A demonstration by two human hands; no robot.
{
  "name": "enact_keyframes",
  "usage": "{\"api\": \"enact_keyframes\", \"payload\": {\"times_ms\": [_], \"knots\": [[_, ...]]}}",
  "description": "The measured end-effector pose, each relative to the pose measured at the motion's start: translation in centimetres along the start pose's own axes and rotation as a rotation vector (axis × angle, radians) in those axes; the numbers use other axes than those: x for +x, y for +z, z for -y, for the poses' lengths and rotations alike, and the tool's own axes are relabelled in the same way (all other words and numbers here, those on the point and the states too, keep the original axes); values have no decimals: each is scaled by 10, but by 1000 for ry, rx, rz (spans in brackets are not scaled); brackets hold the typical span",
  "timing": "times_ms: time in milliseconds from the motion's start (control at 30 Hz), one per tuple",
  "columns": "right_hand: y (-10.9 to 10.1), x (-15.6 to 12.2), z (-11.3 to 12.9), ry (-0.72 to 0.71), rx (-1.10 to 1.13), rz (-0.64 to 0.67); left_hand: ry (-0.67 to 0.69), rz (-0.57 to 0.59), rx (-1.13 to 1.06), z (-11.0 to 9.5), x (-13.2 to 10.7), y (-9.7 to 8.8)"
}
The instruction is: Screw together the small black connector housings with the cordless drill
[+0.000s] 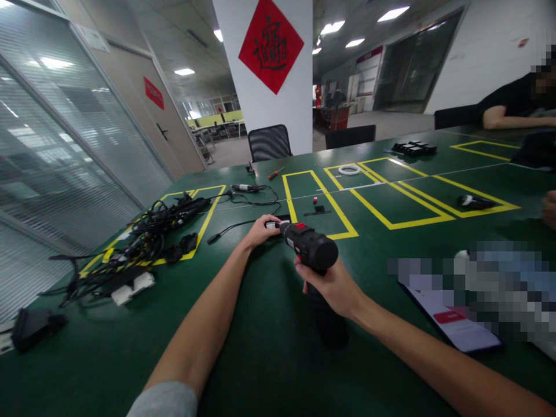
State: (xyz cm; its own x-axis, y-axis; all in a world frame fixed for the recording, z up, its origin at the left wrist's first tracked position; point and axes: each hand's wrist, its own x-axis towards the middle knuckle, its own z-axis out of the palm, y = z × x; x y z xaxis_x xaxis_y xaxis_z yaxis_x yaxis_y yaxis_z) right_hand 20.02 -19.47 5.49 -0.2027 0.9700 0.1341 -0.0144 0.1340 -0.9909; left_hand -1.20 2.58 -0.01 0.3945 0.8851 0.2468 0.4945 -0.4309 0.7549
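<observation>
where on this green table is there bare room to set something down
Bare tabletop shows between the left forearm and the drill, between that forearm and the cable tangle, and from the drill across to the taped frame on its right. It's crowded in the tangle and around the left hand, in front of the drill.

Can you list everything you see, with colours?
Table: one, green, middle
Drill: one, black and red, front middle
Small piece: one, dark and pale, drill's tip
Cables: too tangled to count, mostly black, left
Tape outlines: several, yellow, on table
Screwdriver: one, orange, table's far side
Ring: one, white, table's far side
Chairs: at least three, black, behind table
Pillar: one, white, back middle
Sign: one, red and black, on the pillar
Lights: several, white, overhead
Blurred pile: uncountable, grey-blue, right
Another person: at least one, in black, right
Left hand: one, at the small piece
Right hand: one, around the drill's handle
</observation>
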Motion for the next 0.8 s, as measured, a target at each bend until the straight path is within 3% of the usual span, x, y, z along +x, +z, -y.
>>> {"api": "enact_keyframes", "payload": {"times_ms": [200,533,800], "knots": [[-1,0,-1,-14,-39,6,26,-1,-9,0,1,0],[0,-1,4,-18,-79,-8,-22,100,-93,-7,-1,-8],[0,0,0,-16,-67,-40,-32,104,-174,1,1,-6]]}}
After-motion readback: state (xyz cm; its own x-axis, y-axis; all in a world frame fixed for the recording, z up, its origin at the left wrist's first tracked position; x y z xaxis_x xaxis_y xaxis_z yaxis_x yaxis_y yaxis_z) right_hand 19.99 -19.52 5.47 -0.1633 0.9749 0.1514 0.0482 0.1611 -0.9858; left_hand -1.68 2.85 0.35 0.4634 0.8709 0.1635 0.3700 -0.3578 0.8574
